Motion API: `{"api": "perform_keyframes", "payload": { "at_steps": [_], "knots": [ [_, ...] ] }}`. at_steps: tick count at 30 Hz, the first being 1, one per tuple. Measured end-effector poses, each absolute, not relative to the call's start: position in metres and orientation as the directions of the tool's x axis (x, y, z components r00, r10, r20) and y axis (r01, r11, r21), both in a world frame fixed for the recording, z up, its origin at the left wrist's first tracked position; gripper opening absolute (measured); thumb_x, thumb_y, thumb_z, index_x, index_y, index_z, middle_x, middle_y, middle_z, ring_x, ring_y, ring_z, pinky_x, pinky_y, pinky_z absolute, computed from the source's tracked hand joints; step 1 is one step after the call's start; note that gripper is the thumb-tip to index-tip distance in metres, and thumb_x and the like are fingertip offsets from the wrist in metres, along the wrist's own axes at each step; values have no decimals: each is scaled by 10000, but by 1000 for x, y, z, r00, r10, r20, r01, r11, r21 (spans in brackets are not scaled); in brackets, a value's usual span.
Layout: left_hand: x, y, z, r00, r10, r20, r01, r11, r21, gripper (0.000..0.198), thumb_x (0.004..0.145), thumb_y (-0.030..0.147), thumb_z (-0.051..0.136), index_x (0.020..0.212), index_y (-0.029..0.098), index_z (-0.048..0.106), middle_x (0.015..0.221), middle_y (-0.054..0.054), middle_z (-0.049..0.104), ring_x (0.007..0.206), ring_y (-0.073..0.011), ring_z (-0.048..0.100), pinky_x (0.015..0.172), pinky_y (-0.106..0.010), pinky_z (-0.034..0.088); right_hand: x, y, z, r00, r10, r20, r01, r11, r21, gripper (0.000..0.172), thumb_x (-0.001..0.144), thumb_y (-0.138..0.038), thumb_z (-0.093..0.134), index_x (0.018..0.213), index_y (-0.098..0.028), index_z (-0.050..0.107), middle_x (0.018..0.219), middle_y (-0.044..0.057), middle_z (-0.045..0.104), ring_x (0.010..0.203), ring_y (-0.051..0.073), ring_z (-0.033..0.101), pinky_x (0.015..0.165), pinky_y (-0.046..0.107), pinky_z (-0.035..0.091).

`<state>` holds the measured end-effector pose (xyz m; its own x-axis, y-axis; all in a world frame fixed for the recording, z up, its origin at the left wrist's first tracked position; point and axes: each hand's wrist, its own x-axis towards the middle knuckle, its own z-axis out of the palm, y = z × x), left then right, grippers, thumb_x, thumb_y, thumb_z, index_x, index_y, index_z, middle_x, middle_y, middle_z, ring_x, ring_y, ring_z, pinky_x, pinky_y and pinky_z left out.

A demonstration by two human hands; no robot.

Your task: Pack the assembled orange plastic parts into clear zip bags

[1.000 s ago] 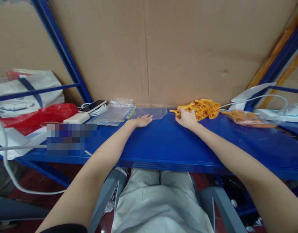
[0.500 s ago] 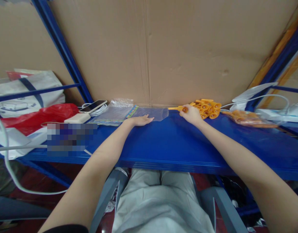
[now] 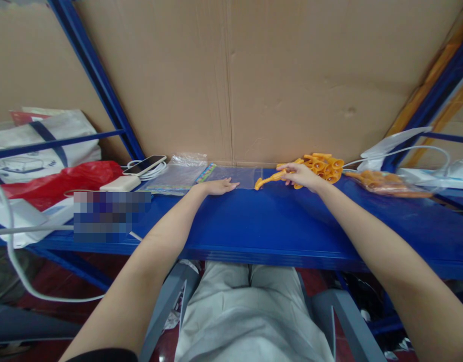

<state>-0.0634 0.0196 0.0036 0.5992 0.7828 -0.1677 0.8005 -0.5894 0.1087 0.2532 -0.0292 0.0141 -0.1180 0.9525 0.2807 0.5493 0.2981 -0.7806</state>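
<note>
My left hand (image 3: 220,186) lies flat, fingers stretched out, on a clear plastic bag (image 3: 237,176) with a coloured strip at its left end. In my right hand (image 3: 301,176) is an orange plastic piece with a slim stem and a small bent end (image 3: 269,179), which points left at the bag's right end. Whether that end touches the bag I cannot tell. Just behind and right of my right hand lies a pile of similar orange cup-ended pieces (image 3: 321,168). More clear bags (image 3: 173,177) lie to the left of my left hand.
A filled bag of orange pieces (image 3: 389,184) lies on the blue table (image 3: 261,226) at right. On the left are a phone (image 3: 150,165), a white power bank (image 3: 120,184), coiled cable and a red plastic bag (image 3: 65,183). Cardboard (image 3: 231,85) stands behind.
My right hand has shifted slightly right and turned; the orange piece in it now tilts, its bent end showing lower, over the bag's right end. My left hand has stayed still.
</note>
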Motion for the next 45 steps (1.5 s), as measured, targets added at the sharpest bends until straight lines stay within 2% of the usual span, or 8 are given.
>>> {"api": "perform_keyframes", "payload": {
  "at_steps": [10, 16, 19, 22, 26, 31, 39, 45],
  "knots": [
    [-62, 18, 6, 597, 781, -184, 803, -581, 135, 564, 1014, 507, 255, 1530, 314, 380, 1612, -50, 275, 1502, -206, 286, 1187, -378, 273, 245, -15, 0, -20, 947, 321, 598, 269, -755, 295, 817, -104, 680, 1109, -146, 668, 869, 66, 723, 570, 117, 624, 585, 270, 584],
    [-62, 19, 5, 598, 782, -177, 801, -584, 129, 527, 1015, 486, 291, 1505, 339, 417, 1600, -21, 311, 1495, -183, 302, 1177, -344, 294, 242, -9, -10, -119, 937, 328, 602, 331, -727, 285, 824, -123, 707, 1106, -139, 667, 866, 71, 732, 621, 155, 676, 669, 327, 619],
    [-58, 17, 4, 600, 791, -120, 798, -581, 157, 506, 1016, 443, 326, 1461, 283, 505, 1558, -24, 403, 1461, -180, 372, 1175, -314, 303, 242, -9, -12, -167, 933, 320, 581, 355, -732, 284, 813, -197, 752, 1087, -160, 684, 874, 64, 740, 616, 159, 675, 646, 328, 621],
    [-47, 10, 3, 589, 807, 41, 792, -587, 165, 500, 1009, 361, 369, 1450, 189, 528, 1499, -48, 498, 1407, -191, 459, 1170, -286, 321, 244, -8, -12, -179, 926, 331, 598, 370, -711, 301, 797, -245, 777, 1073, -158, 696, 835, 55, 726, 593, 158, 661, 619, 323, 608],
    [-28, -2, 1, 656, 727, 203, 714, -685, 146, 525, 987, 246, 391, 1507, 200, 448, 1507, -32, 497, 1372, -192, 505, 1157, -301, 361, 247, -8, -12, -209, 913, 350, 623, 400, -672, 307, 796, -290, 765, 1063, -155, 700, 815, 49, 708, 612, 167, 656, 624, 320, 587],
    [-13, -13, -1, 668, 726, 163, 723, -685, 85, 495, 956, 156, 387, 1398, 269, 582, 1449, -4, 575, 1289, -205, 588, 1105, -320, 435, 248, -10, -10, -247, 892, 379, 650, 443, -618, 313, 787, -331, 747, 1046, -161, 705, 812, 42, 702, 652, 168, 641, 649, 308, 559],
    [-4, -24, -3, 571, 809, 139, 807, -584, 89, 496, 949, 123, 374, 1411, 184, 545, 1305, -89, 684, 1186, -247, 658, 1019, -333, 502, 251, -6, -12, -272, 872, 407, 653, 478, -587, 334, 759, -368, 754, 1015, -156, 713, 834, 47, 698, 714, 177, 639, 681, 313, 540],
    [1, -28, -5, 570, 802, 179, 815, -579, 0, 528, 928, 64, 361, 1434, 149, 487, 1454, -146, 559, 1335, -266, 544, 1161, -496, 364, 255, -2, -13, -278, 864, 420, 608, 497, -619, 356, 729, -403, 768, 980, -158, 708, 834, 53, 701, 712, 182, 635, 695, 329, 543]
  ]
}}
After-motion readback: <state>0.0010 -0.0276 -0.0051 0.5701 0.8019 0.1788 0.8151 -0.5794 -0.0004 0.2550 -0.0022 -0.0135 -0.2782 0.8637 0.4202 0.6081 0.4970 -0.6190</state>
